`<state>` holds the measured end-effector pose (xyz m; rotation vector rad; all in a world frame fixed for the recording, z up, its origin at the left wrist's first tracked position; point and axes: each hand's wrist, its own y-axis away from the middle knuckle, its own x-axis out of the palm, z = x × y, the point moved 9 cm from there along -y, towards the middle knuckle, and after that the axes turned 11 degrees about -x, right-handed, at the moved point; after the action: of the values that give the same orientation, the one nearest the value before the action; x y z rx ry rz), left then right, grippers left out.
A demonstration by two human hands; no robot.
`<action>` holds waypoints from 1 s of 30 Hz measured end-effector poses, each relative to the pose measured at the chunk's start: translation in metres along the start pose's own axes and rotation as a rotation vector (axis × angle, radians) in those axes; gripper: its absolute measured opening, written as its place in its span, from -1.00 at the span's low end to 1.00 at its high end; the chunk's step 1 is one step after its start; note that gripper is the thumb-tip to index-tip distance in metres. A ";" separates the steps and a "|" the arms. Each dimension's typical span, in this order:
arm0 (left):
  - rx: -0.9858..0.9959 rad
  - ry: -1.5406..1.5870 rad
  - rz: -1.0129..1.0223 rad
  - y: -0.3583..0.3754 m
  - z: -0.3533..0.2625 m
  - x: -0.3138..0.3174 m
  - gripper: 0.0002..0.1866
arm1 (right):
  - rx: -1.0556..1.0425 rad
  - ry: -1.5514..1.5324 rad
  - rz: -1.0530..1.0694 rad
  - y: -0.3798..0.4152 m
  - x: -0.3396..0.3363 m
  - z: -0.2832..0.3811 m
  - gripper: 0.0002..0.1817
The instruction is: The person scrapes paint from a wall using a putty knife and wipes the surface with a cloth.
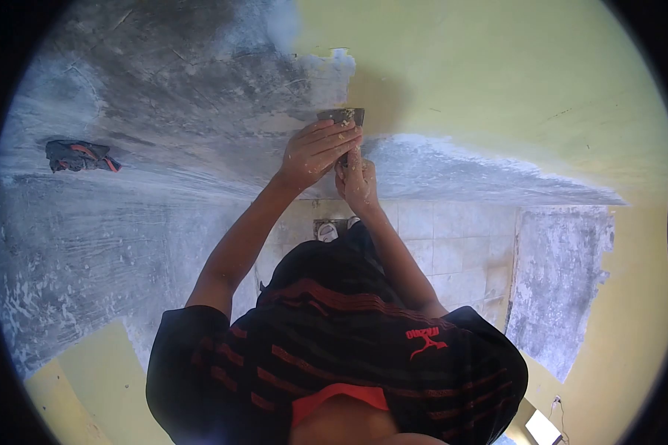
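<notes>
Looking down along a black shirt with red stripes (334, 334) at both arms reaching forward to the wall (163, 111). Pressing a scraper (343, 116) against the wall, right where grey scraped plaster is meeting yellow paint (497, 81). Showing only the short dark blade above the fingers, its top edge flat on the surface, just under a ragged white patch (334, 63) at the paint line.

Left hand (315, 152) lying over the tool, fingers (334, 137) together and curled down across it just under the blade, dusted pale with powder. Right hand (358, 182) sitting just below and partly behind the left, fingers wrapped tight, seemingly on the handle, though the handle itself is staying hidden inside the grip. Both hands touching each other, stacked on the one tool.

Hanging on the grey stretch well off to the left, a crumpled dark cloth with orange trim (80, 156). Peeking out beneath the forearms, pale floor tiles (453, 245) and the toe of a light shoe (326, 232). Spreading further right, another grey scraped patch (557, 282) cut into the yellow.
</notes>
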<state>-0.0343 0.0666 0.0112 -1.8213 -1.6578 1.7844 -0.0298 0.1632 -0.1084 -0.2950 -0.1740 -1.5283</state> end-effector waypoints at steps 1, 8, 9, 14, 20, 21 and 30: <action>0.002 -0.001 -0.007 0.000 0.001 0.000 -0.70 | -0.005 0.004 0.004 -0.001 0.000 0.000 -0.29; 0.059 -0.032 -0.001 -0.006 0.001 -0.006 -0.70 | -0.007 -0.053 -0.004 -0.004 0.009 -0.002 -0.27; 0.076 -0.033 -0.007 -0.006 0.000 -0.007 -0.71 | -0.024 -0.064 -0.008 -0.004 0.009 -0.002 -0.27; 0.110 -0.073 -0.022 -0.009 0.001 -0.008 -0.71 | -0.003 -0.055 -0.007 -0.009 0.007 -0.008 -0.27; 0.116 -0.067 -0.032 -0.006 0.000 -0.005 -0.71 | 0.069 -0.038 0.012 -0.005 0.000 -0.007 -0.28; 0.113 -0.070 -0.033 -0.006 0.000 -0.005 -0.71 | 0.069 -0.010 0.015 -0.005 -0.002 -0.006 -0.29; -0.037 -0.012 -0.166 0.004 -0.004 0.012 -0.75 | -0.011 0.273 0.100 -0.010 -0.028 0.018 -0.31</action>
<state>-0.0327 0.0758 0.0016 -1.6352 -1.8000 1.7099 -0.0400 0.1954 -0.0988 -0.0996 0.0635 -1.4545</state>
